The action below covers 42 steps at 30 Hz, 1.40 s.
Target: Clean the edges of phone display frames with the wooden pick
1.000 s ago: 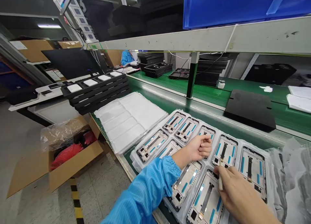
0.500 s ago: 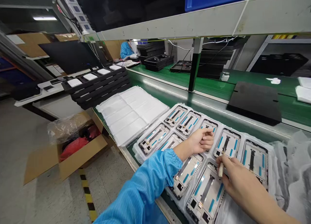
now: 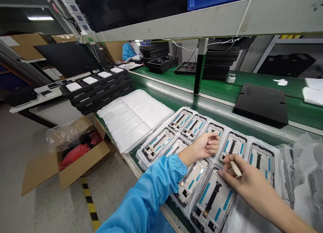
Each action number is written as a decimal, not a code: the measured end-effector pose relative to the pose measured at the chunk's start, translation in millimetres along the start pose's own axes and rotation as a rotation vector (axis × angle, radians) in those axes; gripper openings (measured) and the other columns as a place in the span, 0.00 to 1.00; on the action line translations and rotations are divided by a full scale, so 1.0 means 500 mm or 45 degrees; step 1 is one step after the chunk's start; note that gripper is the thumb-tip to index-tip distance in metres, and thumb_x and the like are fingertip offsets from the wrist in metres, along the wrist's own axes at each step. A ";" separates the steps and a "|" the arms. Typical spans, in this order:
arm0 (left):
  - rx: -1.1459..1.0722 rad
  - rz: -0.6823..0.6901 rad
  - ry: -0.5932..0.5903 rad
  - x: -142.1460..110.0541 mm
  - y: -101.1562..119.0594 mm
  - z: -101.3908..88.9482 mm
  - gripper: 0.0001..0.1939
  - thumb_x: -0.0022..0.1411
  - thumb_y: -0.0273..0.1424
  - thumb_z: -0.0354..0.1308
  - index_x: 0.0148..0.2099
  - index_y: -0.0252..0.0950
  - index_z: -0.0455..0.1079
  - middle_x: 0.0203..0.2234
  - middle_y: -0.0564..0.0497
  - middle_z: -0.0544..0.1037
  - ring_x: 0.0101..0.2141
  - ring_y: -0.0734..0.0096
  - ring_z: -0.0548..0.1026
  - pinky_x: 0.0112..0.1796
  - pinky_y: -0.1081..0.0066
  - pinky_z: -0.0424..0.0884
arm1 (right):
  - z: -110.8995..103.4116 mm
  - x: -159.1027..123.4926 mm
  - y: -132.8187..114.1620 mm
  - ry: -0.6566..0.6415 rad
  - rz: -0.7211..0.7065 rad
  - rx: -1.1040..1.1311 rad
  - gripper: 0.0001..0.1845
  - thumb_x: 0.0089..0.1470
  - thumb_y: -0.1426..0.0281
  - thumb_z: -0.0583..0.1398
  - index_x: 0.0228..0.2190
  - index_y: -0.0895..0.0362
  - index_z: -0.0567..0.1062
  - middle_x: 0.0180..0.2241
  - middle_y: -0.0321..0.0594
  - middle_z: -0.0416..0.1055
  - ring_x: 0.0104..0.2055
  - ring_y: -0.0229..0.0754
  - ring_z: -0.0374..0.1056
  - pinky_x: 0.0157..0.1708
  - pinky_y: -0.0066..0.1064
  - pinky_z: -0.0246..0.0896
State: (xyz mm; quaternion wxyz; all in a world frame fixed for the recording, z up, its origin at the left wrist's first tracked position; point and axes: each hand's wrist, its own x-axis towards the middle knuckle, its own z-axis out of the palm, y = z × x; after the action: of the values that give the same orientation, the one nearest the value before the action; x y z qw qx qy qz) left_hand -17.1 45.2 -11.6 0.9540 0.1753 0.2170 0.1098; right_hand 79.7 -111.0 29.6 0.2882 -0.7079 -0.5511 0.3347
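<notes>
A clear plastic tray (image 3: pixel 141 155) on the green bench holds several phone display frames with blue strips and dark central strips. My left hand (image 3: pixel 205 145) rests curled on the frames, shut with nothing visible in it, its fingertips on the top-middle frame (image 3: pixel 214 129). My right hand (image 3: pixel 248 180) pinches a slim pale stick (image 3: pixel 236 169) between thumb and fingers. It hovers over the frame below it (image 3: pixel 213 199), close to the frame at the right (image 3: pixel 233 147). The stick's tip is hidden behind my fingers. My blue sleeve (image 3: pixel 143 196) covers my left forearm.
Left of the tray lies a white padded stack (image 3: pixel 135 120), with black foam trays (image 3: pixel 97 90) holding white pieces behind it. A cardboard box (image 3: pixel 83 162) with red bags stands on the floor. A black foam mat (image 3: pixel 261 105) lies on the far bench, and a person in blue (image 3: pixel 128 52) stands beyond.
My right hand has lifted and moved right, and the stick now lies flatter instead of nearly upright. My left hand stays in place. The view has shifted slightly.
</notes>
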 end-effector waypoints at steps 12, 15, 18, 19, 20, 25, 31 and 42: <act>0.018 0.222 0.108 0.017 -0.016 -0.010 0.08 0.60 0.25 0.54 0.28 0.31 0.68 0.19 0.51 0.71 0.21 0.73 0.70 0.25 0.75 0.66 | -0.062 0.023 -0.019 0.700 0.211 0.729 0.23 0.34 0.55 0.69 0.31 0.54 0.73 0.38 0.44 0.79 0.35 0.46 0.74 0.27 0.30 0.70; -0.009 0.328 0.095 0.015 -0.028 -0.004 0.06 0.54 0.18 0.55 0.32 0.31 0.71 0.28 0.47 0.78 0.31 0.67 0.76 0.39 0.69 0.71 | -0.073 0.034 -0.014 0.837 0.365 0.969 0.26 0.30 0.60 0.70 0.35 0.55 0.75 0.43 0.44 0.78 0.39 0.46 0.74 0.25 0.26 0.70; -0.038 0.403 -0.025 0.007 -0.034 0.005 0.15 0.46 0.12 0.53 0.36 0.29 0.73 0.34 0.44 0.80 0.37 0.66 0.78 0.50 0.66 0.68 | -0.075 0.041 -0.007 0.926 0.472 1.164 0.26 0.27 0.65 0.70 0.35 0.55 0.75 0.45 0.41 0.78 0.45 0.43 0.73 0.29 0.20 0.70; -0.058 0.422 -0.075 0.004 -0.034 0.008 0.17 0.45 0.12 0.53 0.37 0.29 0.74 0.35 0.43 0.80 0.39 0.65 0.78 0.52 0.65 0.67 | -0.075 0.043 -0.004 0.939 0.490 1.207 0.26 0.26 0.66 0.70 0.34 0.55 0.74 0.45 0.41 0.78 0.46 0.43 0.72 0.30 0.19 0.70; -0.082 0.438 -0.122 0.000 -0.033 0.009 0.18 0.45 0.12 0.53 0.38 0.29 0.74 0.36 0.43 0.80 0.40 0.64 0.78 0.54 0.63 0.66 | -0.075 0.044 -0.002 0.946 0.502 1.232 0.26 0.26 0.67 0.70 0.34 0.55 0.74 0.45 0.41 0.78 0.47 0.43 0.72 0.30 0.18 0.70; -0.151 0.394 -0.289 -0.014 -0.027 0.011 0.19 0.52 0.19 0.60 0.48 0.28 0.73 0.42 0.41 0.80 0.49 0.58 0.76 0.59 0.57 0.62 | -0.073 0.046 0.007 0.950 0.507 1.241 0.29 0.24 0.69 0.71 0.36 0.56 0.75 0.43 0.43 0.79 0.48 0.44 0.72 0.28 0.17 0.69; -0.217 0.382 -0.160 -0.009 -0.029 0.010 0.24 0.56 0.35 0.68 0.49 0.25 0.71 0.41 0.37 0.80 0.50 0.56 0.75 0.57 0.58 0.65 | -0.077 0.048 0.012 0.977 0.460 1.254 0.28 0.30 0.65 0.71 0.38 0.58 0.74 0.45 0.45 0.77 0.41 0.43 0.73 0.23 0.21 0.67; -0.247 0.438 -0.016 0.001 -0.026 0.016 0.18 0.60 0.38 0.64 0.44 0.26 0.70 0.41 0.37 0.79 0.47 0.54 0.77 0.51 0.61 0.71 | -0.059 -0.012 -0.071 0.989 -0.714 -0.112 0.07 0.57 0.65 0.61 0.37 0.50 0.69 0.42 0.41 0.76 0.45 0.46 0.72 0.45 0.38 0.66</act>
State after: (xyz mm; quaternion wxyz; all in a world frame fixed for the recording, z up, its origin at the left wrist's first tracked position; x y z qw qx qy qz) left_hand -11.1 31.2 -9.8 0.9350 0.1175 0.1662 0.2904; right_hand 81.4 -109.8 76.2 0.5216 -0.6162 -0.5861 -0.0688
